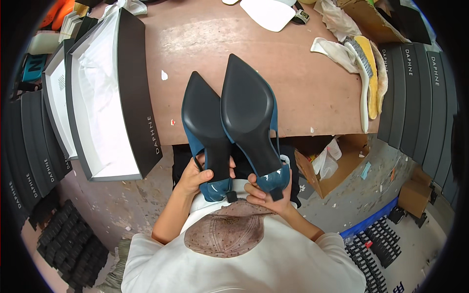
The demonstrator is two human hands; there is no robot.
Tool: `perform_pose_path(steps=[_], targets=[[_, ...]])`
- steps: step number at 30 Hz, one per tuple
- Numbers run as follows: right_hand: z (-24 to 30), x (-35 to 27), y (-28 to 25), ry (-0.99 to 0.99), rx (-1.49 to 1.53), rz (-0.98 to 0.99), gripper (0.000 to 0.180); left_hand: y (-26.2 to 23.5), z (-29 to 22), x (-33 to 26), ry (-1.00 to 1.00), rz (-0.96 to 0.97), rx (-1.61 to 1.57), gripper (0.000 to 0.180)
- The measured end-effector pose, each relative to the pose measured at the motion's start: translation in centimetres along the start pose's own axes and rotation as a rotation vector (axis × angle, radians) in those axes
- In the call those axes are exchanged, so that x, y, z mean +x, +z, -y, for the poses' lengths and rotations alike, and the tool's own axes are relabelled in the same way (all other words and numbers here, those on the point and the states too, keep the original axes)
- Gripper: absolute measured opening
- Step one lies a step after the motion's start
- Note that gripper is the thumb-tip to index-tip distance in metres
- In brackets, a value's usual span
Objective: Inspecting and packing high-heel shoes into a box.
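Two teal pointed-toe heeled shoes are held side by side, black soles facing up and toes pointing away from me. My left hand [193, 178] is closed round the heel end of the left shoe [202, 108], thumb lying against its glossy teal heel. The right shoe [248, 105] reaches a little farther forward and overlaps the left one's edge; my right hand [279, 195] grips it at the heel. Both toes are over the table [181, 46], while the heels are on my side of its front edge. Parts of my fingers are hidden behind the shoes.
An open dark shoe box [134, 93] with white tissue paper [100, 73] stands at left. A brush [364, 63] and cloths lie at the table's right. Stacked dark shoe boxes [415, 97] flank both sides. A cardboard box [339, 178] sits below the table edge.
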State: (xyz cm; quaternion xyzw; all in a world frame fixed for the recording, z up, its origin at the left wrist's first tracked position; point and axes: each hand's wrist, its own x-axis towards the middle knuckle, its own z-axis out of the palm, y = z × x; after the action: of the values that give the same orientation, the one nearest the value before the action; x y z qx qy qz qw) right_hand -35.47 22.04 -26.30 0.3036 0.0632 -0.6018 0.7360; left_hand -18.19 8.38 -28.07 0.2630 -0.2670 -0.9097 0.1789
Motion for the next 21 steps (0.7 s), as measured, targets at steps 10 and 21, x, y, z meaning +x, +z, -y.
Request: perform_pose_path(steps=[10, 21], targets=[[-0.1, 1.0, 1.1, 0.042, -0.022, 0.065, 0.071, 0.7, -0.9, 0.5, 0.053, 0.125, -0.024, 0.064], [-0.4, 2.4, 1.6, 0.114, 0.088, 0.229, 0.092, 1.6, 0.2, 1.7, 0.199, 0.172, -0.349, 0.068]])
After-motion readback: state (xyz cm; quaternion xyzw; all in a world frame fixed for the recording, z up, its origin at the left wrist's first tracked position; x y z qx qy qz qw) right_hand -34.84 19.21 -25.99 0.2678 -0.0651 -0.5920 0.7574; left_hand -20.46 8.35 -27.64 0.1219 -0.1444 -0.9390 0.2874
